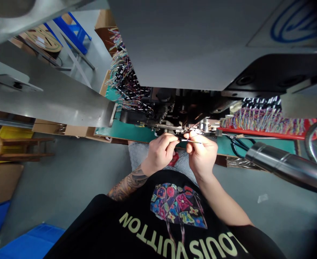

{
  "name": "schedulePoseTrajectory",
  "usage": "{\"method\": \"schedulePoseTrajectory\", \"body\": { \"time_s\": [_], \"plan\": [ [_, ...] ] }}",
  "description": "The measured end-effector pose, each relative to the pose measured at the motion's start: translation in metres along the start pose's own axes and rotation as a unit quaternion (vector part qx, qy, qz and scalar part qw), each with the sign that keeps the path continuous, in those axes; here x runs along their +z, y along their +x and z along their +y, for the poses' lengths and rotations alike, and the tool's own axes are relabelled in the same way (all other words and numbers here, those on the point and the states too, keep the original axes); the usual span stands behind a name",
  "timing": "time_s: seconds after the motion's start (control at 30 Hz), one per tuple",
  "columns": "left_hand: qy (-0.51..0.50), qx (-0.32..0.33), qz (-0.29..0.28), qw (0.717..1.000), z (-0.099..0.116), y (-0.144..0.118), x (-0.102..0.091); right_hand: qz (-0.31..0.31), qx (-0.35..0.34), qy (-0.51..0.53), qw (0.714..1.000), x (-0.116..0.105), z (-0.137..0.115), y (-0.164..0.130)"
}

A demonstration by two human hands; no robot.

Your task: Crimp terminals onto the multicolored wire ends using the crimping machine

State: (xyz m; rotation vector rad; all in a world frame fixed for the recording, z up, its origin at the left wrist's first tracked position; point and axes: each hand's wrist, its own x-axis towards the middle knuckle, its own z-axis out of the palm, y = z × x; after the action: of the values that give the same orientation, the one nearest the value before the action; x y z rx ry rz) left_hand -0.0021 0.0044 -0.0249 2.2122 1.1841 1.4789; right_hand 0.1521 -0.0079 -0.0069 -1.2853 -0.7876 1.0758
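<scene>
My left hand and my right hand are close together at the front edge of a green bench. Both pinch a thin wire that runs between the fingertips. The hands sit just below the dark mechanism of a grey machine. The wire's ends are too small to make out.
Bundles of coloured wires with black connectors hang at the left and lie on a red tray at the right. A shiny metal tube crosses at the right. A wooden stool and blue crates stand at the left.
</scene>
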Motion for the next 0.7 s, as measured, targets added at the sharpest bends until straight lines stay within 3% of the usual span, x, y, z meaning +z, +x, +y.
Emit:
{"method": "schedulePoseTrajectory", "body": {
  "time_s": [0.17,0.27,0.4,0.47,0.57,0.7],
  "plan": [
    [-0.051,-0.010,-0.018,0.999,-0.003,0.002,-0.002,-0.078,0.040,0.017,0.996,-0.006,-0.001,0.005],
    [-0.106,-0.072,-0.048,0.991,-0.002,0.003,-0.007,-0.116,0.041,0.019,0.992,-0.012,0.000,0.006],
    [-0.222,-0.202,-0.122,0.946,0.002,0.003,-0.012,-0.110,0.030,0.037,0.993,-0.015,0.001,0.004],
    [-0.265,-0.233,-0.143,0.925,0.004,0.002,-0.012,-0.096,0.037,0.045,0.994,-0.014,0.001,0.002],
    [-0.225,-0.210,-0.119,0.944,0.005,0.001,-0.009,-0.065,0.035,0.063,0.995,-0.010,0.001,0.001],
    [-0.103,-0.113,-0.057,0.987,0.007,0.001,-0.004,-0.034,0.018,0.049,0.998,-0.004,0.002,0.000]
  ]
}}
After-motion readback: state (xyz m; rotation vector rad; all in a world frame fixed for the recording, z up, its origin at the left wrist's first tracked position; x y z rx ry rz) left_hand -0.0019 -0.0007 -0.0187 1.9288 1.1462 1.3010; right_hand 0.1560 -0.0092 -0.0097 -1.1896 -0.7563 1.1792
